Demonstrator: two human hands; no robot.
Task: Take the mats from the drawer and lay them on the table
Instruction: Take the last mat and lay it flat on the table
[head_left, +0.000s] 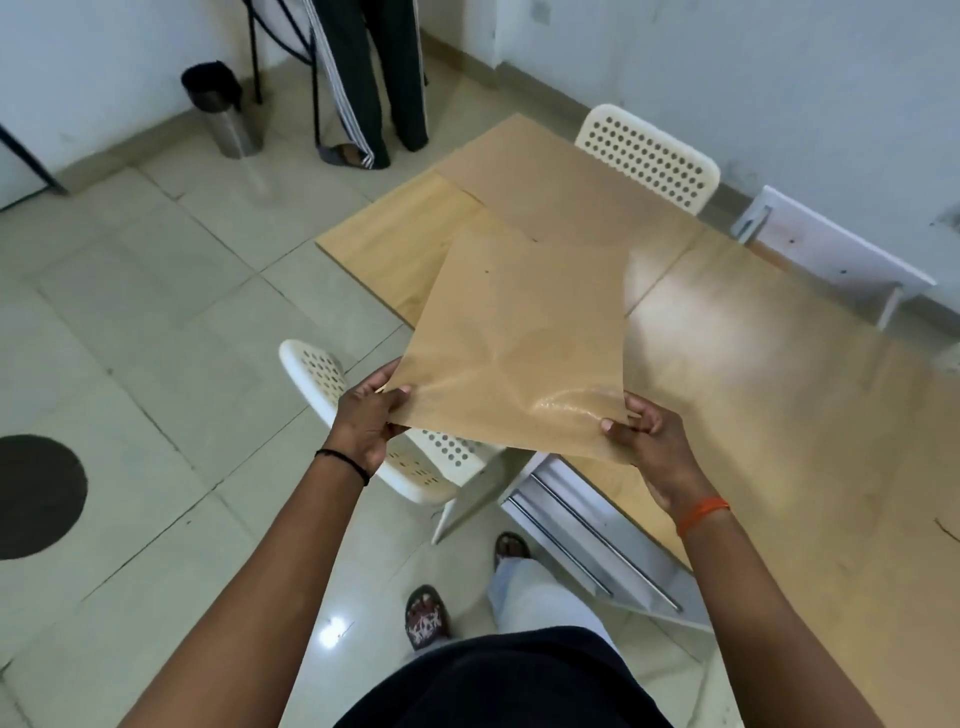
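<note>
Both hands, left hand and right hand, pinch a tan mat by its near corners (already out of the drawer); next, lower it flat onto the table ahead.

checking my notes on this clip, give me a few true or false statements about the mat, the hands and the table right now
1. Both hands hold the same brown mat. True: left hand on its near left corner, right hand on its near right corner.
2. The held mat lies flat on the wooden table. False: it is lifted, its near edge in the air.
3. Another mat already lies at the table's far end. True.
4. The white perforated chair at the far side has been tipped over. False: it stands upright.
5. The right wrist wears a black band. False: it is orange.
</note>
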